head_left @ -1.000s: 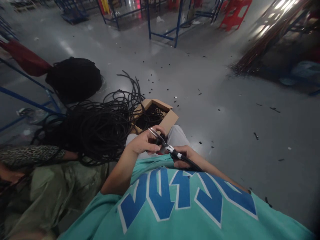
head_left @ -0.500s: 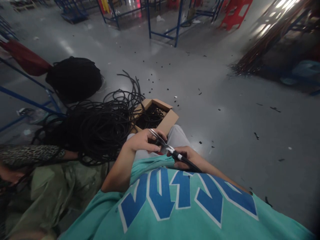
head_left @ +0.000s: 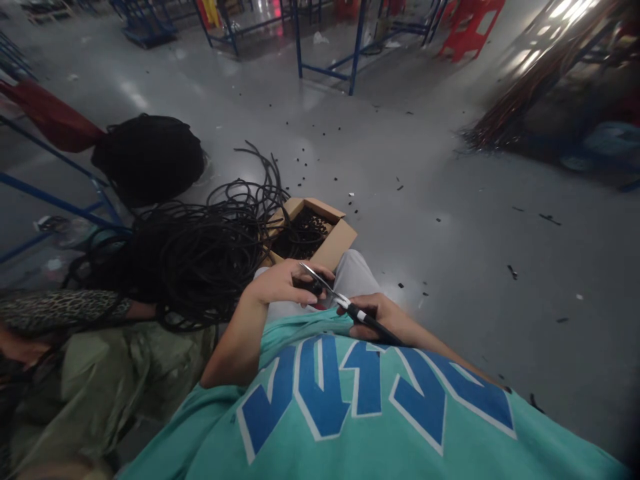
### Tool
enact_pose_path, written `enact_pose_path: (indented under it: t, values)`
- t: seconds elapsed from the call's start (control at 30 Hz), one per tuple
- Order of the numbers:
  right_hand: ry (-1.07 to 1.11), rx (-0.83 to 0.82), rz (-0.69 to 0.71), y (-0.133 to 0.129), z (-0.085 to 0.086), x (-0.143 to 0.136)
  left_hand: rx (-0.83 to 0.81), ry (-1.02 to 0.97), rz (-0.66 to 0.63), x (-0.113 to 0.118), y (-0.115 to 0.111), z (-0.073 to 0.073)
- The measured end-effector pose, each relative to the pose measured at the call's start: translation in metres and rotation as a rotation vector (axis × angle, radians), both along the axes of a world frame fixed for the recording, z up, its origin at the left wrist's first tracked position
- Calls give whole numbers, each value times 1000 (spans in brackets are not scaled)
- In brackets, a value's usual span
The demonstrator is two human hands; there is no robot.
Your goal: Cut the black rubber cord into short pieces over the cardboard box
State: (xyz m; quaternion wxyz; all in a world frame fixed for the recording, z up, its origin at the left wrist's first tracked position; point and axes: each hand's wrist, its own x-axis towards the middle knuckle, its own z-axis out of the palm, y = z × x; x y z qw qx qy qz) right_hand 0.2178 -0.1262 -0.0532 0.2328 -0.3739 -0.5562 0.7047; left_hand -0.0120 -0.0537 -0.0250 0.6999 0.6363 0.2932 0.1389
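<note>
In my right hand (head_left: 374, 313) is a pair of scissors (head_left: 341, 299) with long black handles and white bands near the pivot. The fingers are wrapped round the handles, and the blades point up and left towards my left hand (head_left: 285, 283). My left hand is curled over my lap, with a small black piece (head_left: 317, 288) between thumb and fingers, right beside the blades. Most of that piece is hidden. Just beyond my hands stands an open cardboard box (head_left: 336, 245) holding many short black pieces and some black cord.
A large tangle of black cord (head_left: 200, 257) lies left of the box, with a black bundle (head_left: 147, 160) behind it. A co-worker's arm in a leopard-print sleeve (head_left: 65, 308) is at the left. Blue frames (head_left: 327, 70), a red stool (head_left: 465, 33) and floor scraps lie around.
The scissor blades look closer together than before. The black piece in my left hand shows more clearly. Both hands have barely moved.
</note>
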Motion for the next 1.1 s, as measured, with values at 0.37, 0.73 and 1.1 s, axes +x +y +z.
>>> enact_pose_path:
  t: [0.37,0.73,1.1]
  values:
    - [84,-12,87,6,5,6,-120,-22,80,11,-6,-8]
    - [10,-12,18,7,8,2,-98,16,122,10,-5,-12]
    - [23,-158,-65,4,-5,10,-17,77,289,0,11,-22]
